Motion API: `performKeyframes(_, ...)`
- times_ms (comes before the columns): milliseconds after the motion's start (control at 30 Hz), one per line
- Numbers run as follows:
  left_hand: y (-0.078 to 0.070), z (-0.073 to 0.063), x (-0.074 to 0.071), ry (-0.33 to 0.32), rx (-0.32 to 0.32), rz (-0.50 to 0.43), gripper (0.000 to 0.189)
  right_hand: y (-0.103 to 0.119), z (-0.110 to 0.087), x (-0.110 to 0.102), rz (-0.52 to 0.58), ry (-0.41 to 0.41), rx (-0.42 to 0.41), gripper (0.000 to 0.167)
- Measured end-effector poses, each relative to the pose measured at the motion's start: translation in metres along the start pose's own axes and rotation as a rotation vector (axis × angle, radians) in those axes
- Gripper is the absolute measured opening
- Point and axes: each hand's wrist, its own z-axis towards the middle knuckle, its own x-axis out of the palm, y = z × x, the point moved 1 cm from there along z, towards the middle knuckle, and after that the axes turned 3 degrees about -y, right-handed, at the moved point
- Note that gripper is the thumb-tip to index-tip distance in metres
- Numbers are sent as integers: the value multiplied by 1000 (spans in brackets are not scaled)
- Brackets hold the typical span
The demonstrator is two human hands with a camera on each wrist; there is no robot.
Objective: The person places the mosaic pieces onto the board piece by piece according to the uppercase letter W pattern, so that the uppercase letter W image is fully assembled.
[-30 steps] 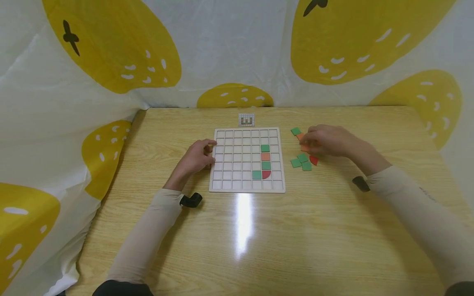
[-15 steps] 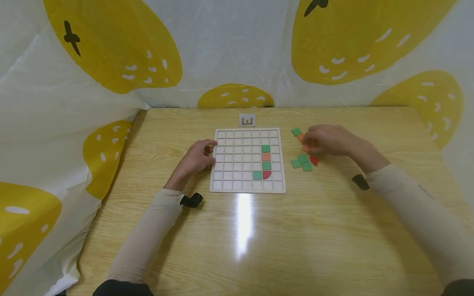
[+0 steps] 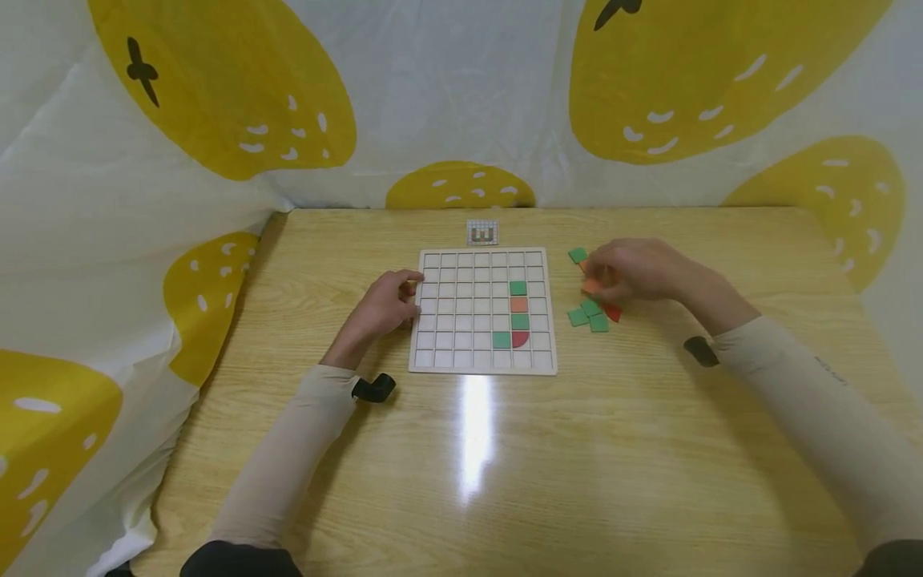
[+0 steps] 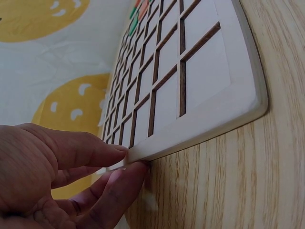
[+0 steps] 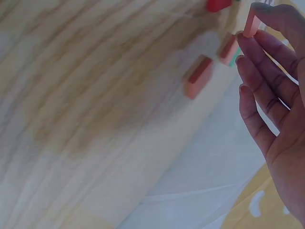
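Note:
A white square grid board (image 3: 454,344) lies on the table, and my left hand (image 3: 384,304) holds its left edge. In the left wrist view, one fingertip rests on the board's rim and another digit touches its side. Green square tiles (image 3: 517,288), an orange square tile (image 3: 518,304) and a red quarter-round tile (image 3: 520,339) sit in cells at the board's right. My right hand (image 3: 642,268) pinches an orange tile (image 5: 250,25) between thumb and fingertip. In the right wrist view another orange tile (image 5: 198,78) lies on the table below that hand.
Loose green tiles (image 3: 598,323) and a red piece (image 3: 614,313) lie right of the board, with one more green tile (image 3: 578,255) farther back. A small pattern card (image 3: 482,232) lies behind the board. Patterned cloth (image 3: 461,104) hangs behind the table (image 3: 577,465).
The right hand has shifted slightly up, and the orange tile in its fingertips shows more clearly. The left hand and the tiles on the board have stayed as they were.

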Motion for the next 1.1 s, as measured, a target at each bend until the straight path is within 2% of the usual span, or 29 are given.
performKeyframes(267,-1,0,0,-2,-12,2,58,19,7,-11,21,-24,-62,9)
performKeyframes(567,-2,1,-1,-2,-10,-1,59,43,17,-18,26,-39,-151,17)
performKeyframes(1100,0,3,0,-8,-7,13,58,77,34,-12,91,-13,-273,22)
